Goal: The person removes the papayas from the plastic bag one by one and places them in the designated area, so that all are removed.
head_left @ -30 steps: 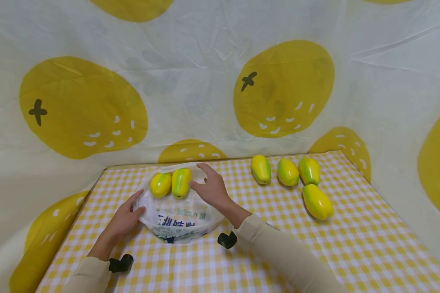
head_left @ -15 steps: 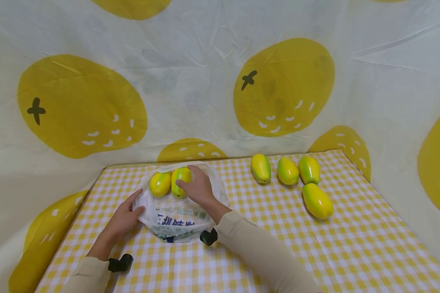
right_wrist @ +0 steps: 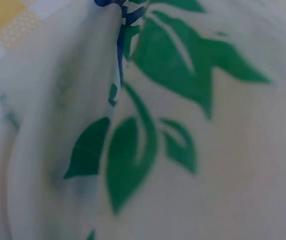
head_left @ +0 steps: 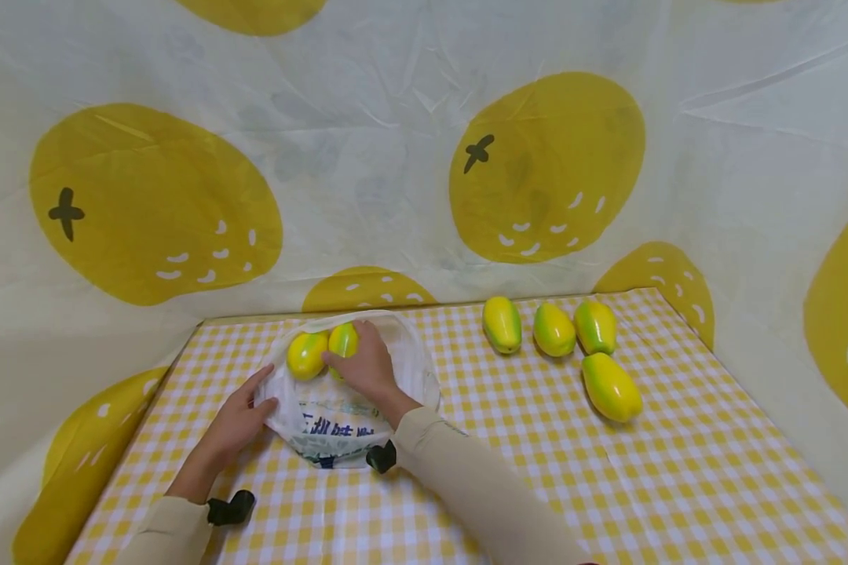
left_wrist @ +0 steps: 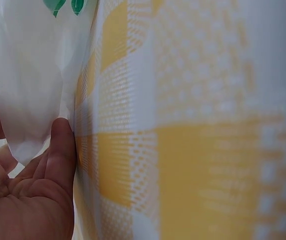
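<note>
A thin white plastic bag (head_left: pixel 417 369) with blue lettering and green leaf prints lies on the table, its mouth spread toward me. Two glossy yellow-green papayas sit side by side in that mouth, the left papaya (head_left: pixel 306 356) and the right papaya (head_left: pixel 342 338). My right hand (head_left: pixel 367 362) grips the right one, thumb on its near side and fingers over its far side. At the bag's left edge, my left hand (head_left: pixel 239 416) holds the plastic between thumb and fingers; the left wrist view shows bag film (left_wrist: pixel 28 85) running down between them. Bag film (right_wrist: pixel 152 150) fills the right wrist view.
Several more papayas (head_left: pixel 554 330) lie at the back right of the table, one papaya (head_left: pixel 611 388) nearer to me. A yellow-and-white checked cloth (head_left: pixel 509 439) covers the table. Behind it hangs a white curtain (head_left: pixel 367 173) printed with big yellow fruit.
My right hand has moved left from the bag's right rim onto the right papaya and taken hold of it, covering part of it. My left hand has stayed at the bag's left edge.
</note>
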`<state>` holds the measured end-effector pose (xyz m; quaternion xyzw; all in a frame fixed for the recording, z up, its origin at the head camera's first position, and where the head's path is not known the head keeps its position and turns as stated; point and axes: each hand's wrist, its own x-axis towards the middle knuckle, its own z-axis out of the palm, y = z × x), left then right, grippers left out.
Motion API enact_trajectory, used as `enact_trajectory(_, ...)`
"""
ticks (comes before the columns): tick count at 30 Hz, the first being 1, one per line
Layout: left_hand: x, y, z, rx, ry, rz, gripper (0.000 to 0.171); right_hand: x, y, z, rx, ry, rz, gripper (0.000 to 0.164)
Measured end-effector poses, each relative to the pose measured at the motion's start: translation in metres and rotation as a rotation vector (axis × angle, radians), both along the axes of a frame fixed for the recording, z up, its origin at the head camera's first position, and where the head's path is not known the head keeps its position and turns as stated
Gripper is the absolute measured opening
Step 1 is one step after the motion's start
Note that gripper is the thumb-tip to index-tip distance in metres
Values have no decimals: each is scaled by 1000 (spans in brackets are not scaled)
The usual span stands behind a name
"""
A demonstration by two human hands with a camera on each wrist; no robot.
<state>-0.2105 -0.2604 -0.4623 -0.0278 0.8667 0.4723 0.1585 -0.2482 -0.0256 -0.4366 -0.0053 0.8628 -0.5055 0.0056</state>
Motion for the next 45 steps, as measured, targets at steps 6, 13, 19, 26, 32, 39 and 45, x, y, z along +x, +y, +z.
enact_trajectory(6,1,1,0,9,0,-8,72,-2,-1,-4,98,21,-5,84)
enact_trajectory(13,3,4,0,8,-5,-3,71,-3,0,-8,115,57,-41,77)
enact_trajectory(19,3,5,-2,5,2,-7,71,-3,3,-9,128,69,-38,75)
enact_trajectory(26,3,4,-3,7,10,-14,71,-2,8,-6,123,41,-40,74)
enact_trajectory(32,3,3,-2,3,6,-9,71,2,13,3,86,14,-32,73)
enact_trajectory(39,2,3,1,6,13,-8,71,9,24,19,58,7,-47,75)
enact_trajectory(45,1,2,2,-6,1,8,71,18,35,32,2,22,-23,74)
